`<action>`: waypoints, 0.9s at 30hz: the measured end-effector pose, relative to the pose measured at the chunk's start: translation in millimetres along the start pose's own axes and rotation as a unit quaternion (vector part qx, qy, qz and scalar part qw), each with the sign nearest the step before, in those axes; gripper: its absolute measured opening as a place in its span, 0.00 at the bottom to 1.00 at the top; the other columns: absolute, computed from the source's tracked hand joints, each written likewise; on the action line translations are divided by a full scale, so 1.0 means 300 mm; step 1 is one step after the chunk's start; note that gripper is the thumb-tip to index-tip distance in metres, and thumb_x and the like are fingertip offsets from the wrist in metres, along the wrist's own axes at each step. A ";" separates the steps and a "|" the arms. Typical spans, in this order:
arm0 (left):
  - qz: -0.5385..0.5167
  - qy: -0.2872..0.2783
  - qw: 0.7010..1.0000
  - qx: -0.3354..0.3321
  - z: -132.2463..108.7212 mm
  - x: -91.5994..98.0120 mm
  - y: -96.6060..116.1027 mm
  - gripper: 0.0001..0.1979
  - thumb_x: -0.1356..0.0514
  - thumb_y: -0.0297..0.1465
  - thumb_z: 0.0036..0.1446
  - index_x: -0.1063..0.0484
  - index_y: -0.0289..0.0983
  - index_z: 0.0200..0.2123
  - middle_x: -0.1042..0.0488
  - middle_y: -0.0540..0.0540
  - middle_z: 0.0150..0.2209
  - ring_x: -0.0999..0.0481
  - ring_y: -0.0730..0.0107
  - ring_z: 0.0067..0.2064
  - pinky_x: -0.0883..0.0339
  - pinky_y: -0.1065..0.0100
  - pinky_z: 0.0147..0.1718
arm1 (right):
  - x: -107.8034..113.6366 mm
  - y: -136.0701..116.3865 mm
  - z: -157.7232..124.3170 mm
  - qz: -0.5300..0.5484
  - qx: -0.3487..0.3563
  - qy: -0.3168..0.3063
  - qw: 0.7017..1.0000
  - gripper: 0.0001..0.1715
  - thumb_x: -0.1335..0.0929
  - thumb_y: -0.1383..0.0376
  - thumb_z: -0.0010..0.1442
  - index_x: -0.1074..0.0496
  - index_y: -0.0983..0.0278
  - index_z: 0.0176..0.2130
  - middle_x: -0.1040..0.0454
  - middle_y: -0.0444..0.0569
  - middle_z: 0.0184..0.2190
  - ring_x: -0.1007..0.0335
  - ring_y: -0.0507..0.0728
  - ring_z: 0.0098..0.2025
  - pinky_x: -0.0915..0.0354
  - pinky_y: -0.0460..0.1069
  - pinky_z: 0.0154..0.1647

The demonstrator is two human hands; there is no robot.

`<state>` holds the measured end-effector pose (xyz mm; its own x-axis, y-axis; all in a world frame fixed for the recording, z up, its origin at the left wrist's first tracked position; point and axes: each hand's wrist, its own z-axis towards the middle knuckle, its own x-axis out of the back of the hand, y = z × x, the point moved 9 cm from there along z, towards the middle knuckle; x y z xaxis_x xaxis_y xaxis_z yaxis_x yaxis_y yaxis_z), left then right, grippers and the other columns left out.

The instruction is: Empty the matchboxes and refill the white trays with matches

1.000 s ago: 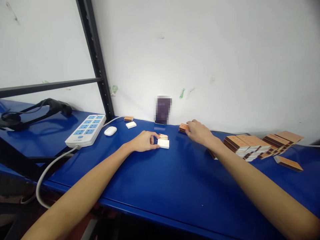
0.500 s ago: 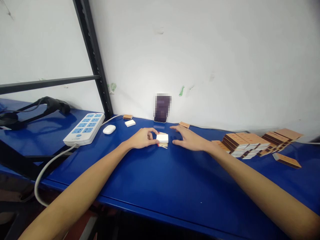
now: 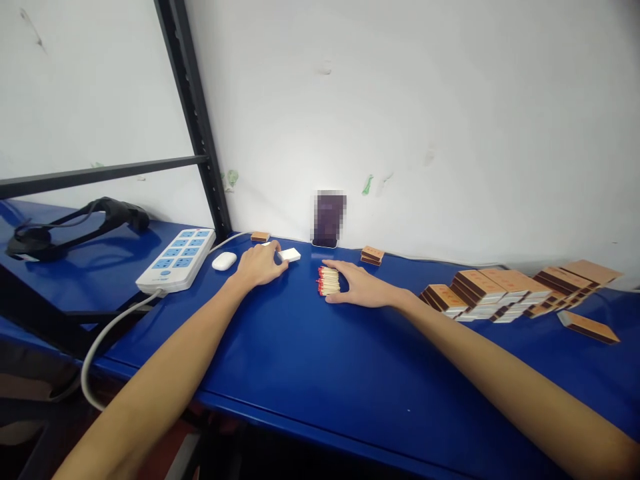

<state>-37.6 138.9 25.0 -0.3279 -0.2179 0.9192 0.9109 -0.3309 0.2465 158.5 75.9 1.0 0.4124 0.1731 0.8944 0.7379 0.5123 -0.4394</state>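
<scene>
My left hand is at the left of the blue tabletop, thumb and fingers closed at the near end of a white matchbox tray. Another white piece shows only partly behind its fingers. To the right, a small pile of matches lies on the table, red heads pointing left. My right hand curves around the pile's right side, thumb and fingers apart at its near and far edges. Whether it presses on the matches I cannot tell.
Stacked matchboxes stand at the right, with a loose matchbox beside them. More matchboxes lie near the wall. A phone leans there. At left are a white earbud case, a power strip and a black headset.
My left hand has moved left with the white tray, off the matches, which now lie uncovered. My right hand has come in to the left, around the pile. The view has shifted slightly.
</scene>
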 end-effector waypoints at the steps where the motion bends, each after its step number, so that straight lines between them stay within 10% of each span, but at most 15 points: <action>1: 0.016 0.002 1.000 0.006 0.000 0.004 -0.010 0.18 0.42 0.43 0.55 0.30 0.37 0.43 0.24 0.39 0.33 0.24 0.45 0.40 0.35 0.54 0.39 | 0.003 0.000 0.006 -0.001 0.001 0.006 1.000 0.50 0.30 0.46 0.55 0.48 0.59 0.68 0.43 0.58 0.67 0.49 0.70 0.67 0.48 0.67 0.63; 10: 0.063 0.013 0.997 -0.052 -0.022 0.036 0.046 0.20 0.45 0.40 0.57 0.34 0.36 0.50 0.28 0.35 0.47 0.27 0.46 0.48 0.35 0.54 0.44 | 0.010 0.028 0.030 0.008 0.018 0.045 0.999 0.44 0.29 0.47 0.56 0.42 0.59 0.65 0.38 0.56 0.64 0.42 0.68 0.63 0.45 0.66 0.61; 17: 0.039 -0.082 0.963 -0.254 -0.098 -0.038 0.254 0.08 0.44 0.34 0.56 0.28 0.40 0.39 0.29 0.46 0.38 0.28 0.60 0.41 0.37 0.64 0.40 | 0.007 0.019 0.026 0.011 0.018 0.046 0.999 0.41 0.29 0.50 0.57 0.39 0.62 0.63 0.36 0.57 0.62 0.40 0.66 0.62 0.45 0.64 0.62; 27: 0.029 -0.100 0.951 -0.293 -0.122 -0.084 0.298 0.14 0.48 0.31 0.60 0.28 0.39 0.46 0.30 0.44 0.36 0.29 0.61 0.38 0.39 0.63 0.37 | 0.003 0.008 0.011 0.024 0.016 0.047 0.998 0.37 0.30 0.52 0.58 0.38 0.64 0.62 0.34 0.58 0.60 0.39 0.65 0.61 0.44 0.63 0.62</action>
<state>42.8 81.1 12.5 -0.1741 -0.0926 0.9804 0.6118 -0.7903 0.0340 158.9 79.9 1.0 0.4960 0.1183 0.8602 0.6994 0.5326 -0.4766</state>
